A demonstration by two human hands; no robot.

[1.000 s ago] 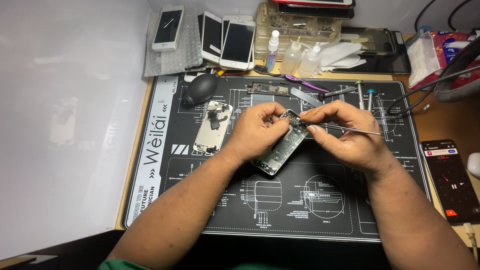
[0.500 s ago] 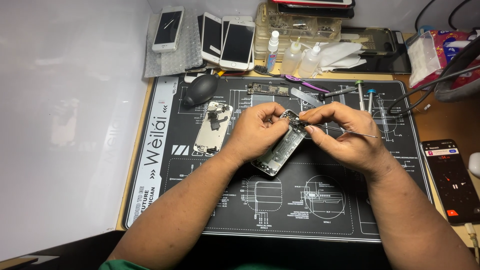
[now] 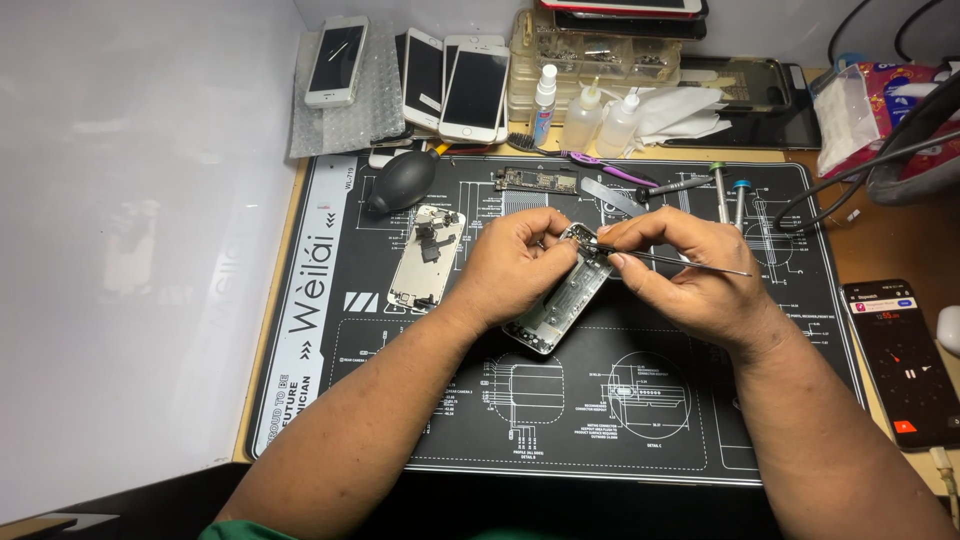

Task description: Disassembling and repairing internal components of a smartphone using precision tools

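Observation:
An opened silver phone housing (image 3: pixel 556 306) lies tilted on the black repair mat (image 3: pixel 560 420). My left hand (image 3: pixel 512 262) grips its upper end, fingertips pinched at the top edge. My right hand (image 3: pixel 690 275) holds thin metal tweezers (image 3: pixel 672 260) whose tip touches the housing's top corner; the long end points right. To the left on the mat lies a removed inner phone plate (image 3: pixel 427 256) with small parts on it.
A black air blower (image 3: pixel 400 182), a logic board (image 3: pixel 536 180), a purple tool (image 3: pixel 598 166) and two screwdrivers (image 3: pixel 728 192) lie along the mat's far edge. Several phones (image 3: pixel 440 72), small bottles (image 3: pixel 583 112) and a parts box sit behind. A lit phone (image 3: pixel 900 362) lies at right.
Both hands stay on the housing; the tweezers' tip shifted slightly at the top corner. Nothing else moved.

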